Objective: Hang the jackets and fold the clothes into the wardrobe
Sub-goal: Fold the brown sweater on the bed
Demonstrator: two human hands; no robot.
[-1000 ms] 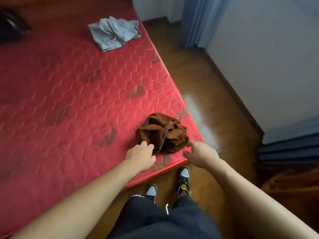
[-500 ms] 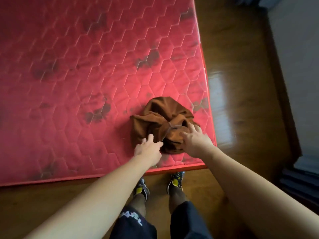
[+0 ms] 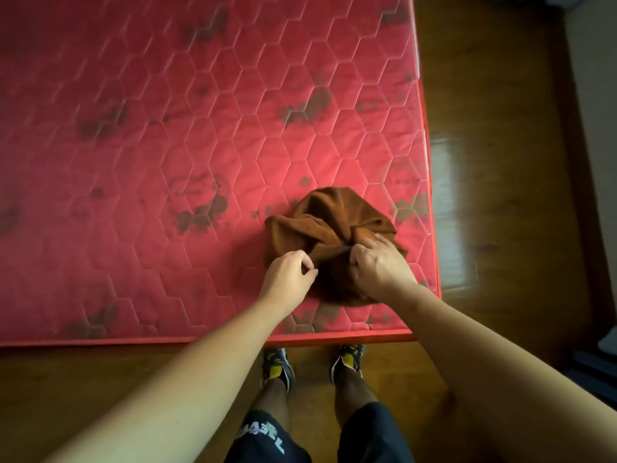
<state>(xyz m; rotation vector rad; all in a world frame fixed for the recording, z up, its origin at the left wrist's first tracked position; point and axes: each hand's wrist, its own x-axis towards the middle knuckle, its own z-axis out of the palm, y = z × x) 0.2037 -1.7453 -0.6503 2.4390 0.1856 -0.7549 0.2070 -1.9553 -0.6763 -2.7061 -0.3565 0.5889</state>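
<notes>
**Two hands grab a brown bundle on a red bed**

A soft, crumpled brown cloth [image 3: 320, 225] lies in a round heap on a big quilted red mattress [image 3: 200, 128]. The heap sits near the mattress corner that is closest to the person, on their right side. The mattress has a six-sided stitch pattern and some dark blotches on it.

Both bare arms reach down to the heap. The left hand [image 3: 287, 279] is on the left edge of the brown cloth. Its fingers are curled in, and the thumb and fingers pinch a fold of the cloth. The right hand [image 3: 380, 265] lies on top of the heap, at its near right part. Its fingers are bent and dig into the cloth, gripping a bunch of it. A tight ridge of cloth runs between the two hands.

Below the mattress edge is a shiny brown wooden floor [image 3: 484, 162]. The person stands there, right up against the mattress. You can see two dark shoes [image 3: 277, 365] with yellow patches, and dark shorts [image 3: 267, 439] with white letters on the left leg. A pale wall [image 3: 597, 95] runs along the far right side.
</notes>
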